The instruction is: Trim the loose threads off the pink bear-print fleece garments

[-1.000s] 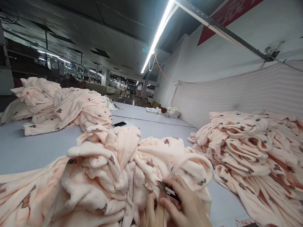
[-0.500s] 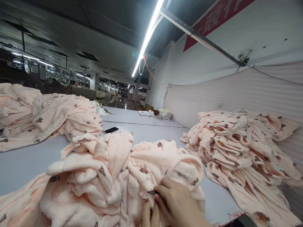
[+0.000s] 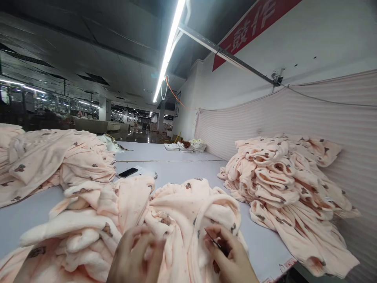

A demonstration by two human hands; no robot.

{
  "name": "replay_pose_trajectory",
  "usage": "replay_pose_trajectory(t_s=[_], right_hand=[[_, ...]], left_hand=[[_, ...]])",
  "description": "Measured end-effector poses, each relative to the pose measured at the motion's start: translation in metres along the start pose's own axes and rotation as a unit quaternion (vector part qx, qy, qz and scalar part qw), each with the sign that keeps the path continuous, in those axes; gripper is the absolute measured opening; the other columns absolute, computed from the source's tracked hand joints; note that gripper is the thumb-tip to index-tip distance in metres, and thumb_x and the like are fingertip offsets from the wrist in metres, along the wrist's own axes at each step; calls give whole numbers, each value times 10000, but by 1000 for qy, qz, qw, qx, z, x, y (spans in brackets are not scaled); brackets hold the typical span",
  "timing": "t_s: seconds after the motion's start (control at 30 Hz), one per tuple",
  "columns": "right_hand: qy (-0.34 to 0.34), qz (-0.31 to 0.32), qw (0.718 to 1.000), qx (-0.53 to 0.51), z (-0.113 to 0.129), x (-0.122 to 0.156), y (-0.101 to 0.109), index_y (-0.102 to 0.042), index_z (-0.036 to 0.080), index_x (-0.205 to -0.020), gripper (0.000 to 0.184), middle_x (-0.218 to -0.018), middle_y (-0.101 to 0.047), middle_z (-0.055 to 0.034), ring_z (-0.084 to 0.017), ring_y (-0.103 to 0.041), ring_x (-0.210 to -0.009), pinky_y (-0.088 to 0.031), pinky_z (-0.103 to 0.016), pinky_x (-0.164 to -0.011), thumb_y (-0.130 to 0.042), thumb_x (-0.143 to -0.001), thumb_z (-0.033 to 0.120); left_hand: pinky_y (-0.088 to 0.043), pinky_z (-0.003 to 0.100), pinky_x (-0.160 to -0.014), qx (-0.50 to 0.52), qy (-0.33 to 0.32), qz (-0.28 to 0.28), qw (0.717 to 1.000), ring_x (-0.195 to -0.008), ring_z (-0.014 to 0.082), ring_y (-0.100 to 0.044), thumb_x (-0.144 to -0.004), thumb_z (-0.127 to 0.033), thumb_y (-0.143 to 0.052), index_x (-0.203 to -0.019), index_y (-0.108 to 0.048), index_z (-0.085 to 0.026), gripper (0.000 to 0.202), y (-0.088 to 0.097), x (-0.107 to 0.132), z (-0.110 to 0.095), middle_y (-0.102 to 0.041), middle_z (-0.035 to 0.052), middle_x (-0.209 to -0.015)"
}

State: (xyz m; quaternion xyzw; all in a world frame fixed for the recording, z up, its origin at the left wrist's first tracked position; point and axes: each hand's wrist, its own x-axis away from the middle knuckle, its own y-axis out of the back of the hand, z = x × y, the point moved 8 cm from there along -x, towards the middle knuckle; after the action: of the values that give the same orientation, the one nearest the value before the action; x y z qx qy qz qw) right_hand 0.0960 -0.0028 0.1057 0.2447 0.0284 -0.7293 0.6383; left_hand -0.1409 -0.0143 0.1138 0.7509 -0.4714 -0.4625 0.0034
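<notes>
In the head view, my right hand [image 3: 226,251] is closed around a small dark pointed tool, which looks like thread snips [image 3: 212,238]; its thin blade points up and left. Below it lies a pale pink fleece garment [image 3: 179,204] with small brown bear prints, bunched on the table. Over the same garment, my left hand [image 3: 137,255] is raised with curled fingers, smeared by motion. Whether anything is between those fingers does not show. More bunched fleece [image 3: 79,232] lies to the left of my left hand.
A tall pile of similar garments [image 3: 277,173] stands on the right, one hanging over the edge. Another heap [image 3: 59,157] lies at left. On the grey table [image 3: 176,165] are a black phone [image 3: 128,172] and stacked white cloths [image 3: 197,146]. A striped curtain [image 3: 294,114] covers the wall.
My left hand has come up from the fabric beside my right hand and moved left. My right hand has shifted right, still with the snips. The view has turned slightly right.
</notes>
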Motion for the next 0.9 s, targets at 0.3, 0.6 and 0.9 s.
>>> replay_pose_trajectory(t_s=[0.3,0.6,0.9], right_hand=[[45,96,994,4,20,-16,-41,-651,188,-1003,275,-1010,-713,-103,-255,-653,-982,-504,-338,-849,-576,-850,404],[56,83,995,27,6,-19,-55,-653,201,-937,192,-823,-695,-49,-236,-659,-806,-526,-342,-756,-604,-777,294],[19,-76,996,47,5,2,27,-711,221,-896,300,-766,-717,-54,-242,-666,-726,-527,-291,-653,-590,-803,480]], left_hand=[[-464,366,-772,-54,36,148,987,-860,219,-596,-860,-165,-320,-949,-515,-177,214,-38,-48,20,-553,87,-981],[-389,327,-687,31,105,168,980,-752,217,-567,-802,-237,-455,-667,-532,-206,158,-45,-46,24,-594,16,-729],[-505,259,-612,341,249,77,903,-668,194,-631,-674,-541,-668,-705,-620,-173,373,-35,-39,58,-672,0,-657]])
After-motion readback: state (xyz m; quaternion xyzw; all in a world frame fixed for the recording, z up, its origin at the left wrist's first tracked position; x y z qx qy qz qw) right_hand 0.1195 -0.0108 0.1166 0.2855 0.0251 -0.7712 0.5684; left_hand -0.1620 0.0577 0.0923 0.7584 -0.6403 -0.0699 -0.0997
